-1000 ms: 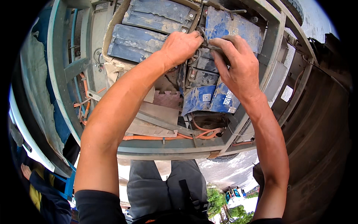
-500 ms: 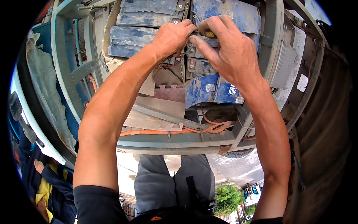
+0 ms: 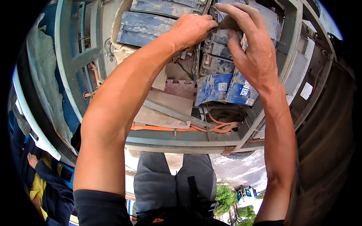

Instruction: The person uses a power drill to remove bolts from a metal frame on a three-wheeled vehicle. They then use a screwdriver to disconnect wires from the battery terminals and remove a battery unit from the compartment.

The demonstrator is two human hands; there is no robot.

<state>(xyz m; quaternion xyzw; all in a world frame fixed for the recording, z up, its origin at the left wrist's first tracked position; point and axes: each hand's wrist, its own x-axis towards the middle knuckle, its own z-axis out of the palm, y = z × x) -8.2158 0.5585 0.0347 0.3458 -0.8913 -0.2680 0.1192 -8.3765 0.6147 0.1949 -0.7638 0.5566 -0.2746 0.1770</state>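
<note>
My left hand [image 3: 195,28] is closed in a pinch over the gap between two rows of dusty blue battery blocks. What its fingertips hold is hidden. Beside it, my right hand [image 3: 253,45] arches above the right row, thumb and forefinger spread apart. A shadowed brown shape [image 3: 228,23] shows between them; I cannot tell whether it is curled fingers or a handle. Dirt covers the left battery block [image 3: 145,29]. Under my right wrist lie blue-wrapped blocks [image 3: 213,89] with printed labels. Bolted terminals [image 3: 207,62] and thin wires run along the gap.
A grey metal frame [image 3: 181,145] surrounds the batteries. Orange cables [image 3: 162,128] and a loose metal bar [image 3: 177,113] lie inside its near edge, by beige board [image 3: 154,116]. Crumpled sheet metal [image 3: 49,83] stands at left. Another person's hand [image 3: 32,160] shows at lower left.
The batteries and frame have shifted right in view. My right thumb and forefinger have spread wider, and the yellowish piece seen beneath them is no longer visible. My left hand keeps its pinch.
</note>
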